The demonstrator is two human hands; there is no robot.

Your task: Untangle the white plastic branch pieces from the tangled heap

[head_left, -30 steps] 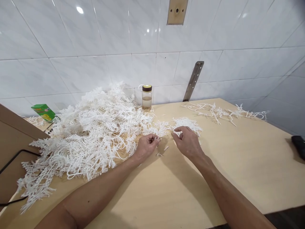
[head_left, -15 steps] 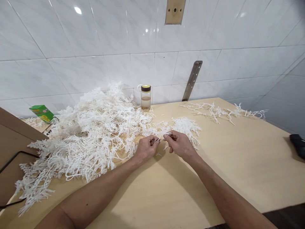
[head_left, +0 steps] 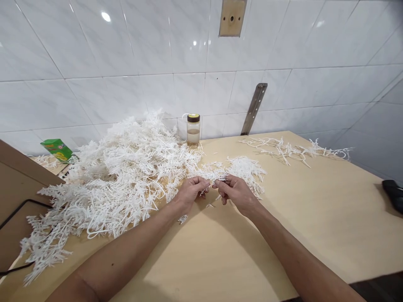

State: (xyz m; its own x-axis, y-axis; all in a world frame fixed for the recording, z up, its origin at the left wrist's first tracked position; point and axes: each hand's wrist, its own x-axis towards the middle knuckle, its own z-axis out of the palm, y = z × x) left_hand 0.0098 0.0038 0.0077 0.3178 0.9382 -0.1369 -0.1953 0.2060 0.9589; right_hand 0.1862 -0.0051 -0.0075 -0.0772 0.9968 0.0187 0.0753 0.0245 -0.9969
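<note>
Visibly, white strands (head_left: 221, 177) poke out between the right hand's (head_left: 236, 192) fingers (head_left: 224, 186).

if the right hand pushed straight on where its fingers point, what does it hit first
Probably the left hand, very close ahead of the right hand; depth is unclear, so it might pass just behind instead.

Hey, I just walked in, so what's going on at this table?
A person is working with bare hands at a pale table. The right hand pinches a tuft of thin white strands; close beside it, the left hand is pinched too, with white bits peeking out below. A big white heap lies to the left, a smaller pile just beyond the right hand, and barer stems farther right.
</note>
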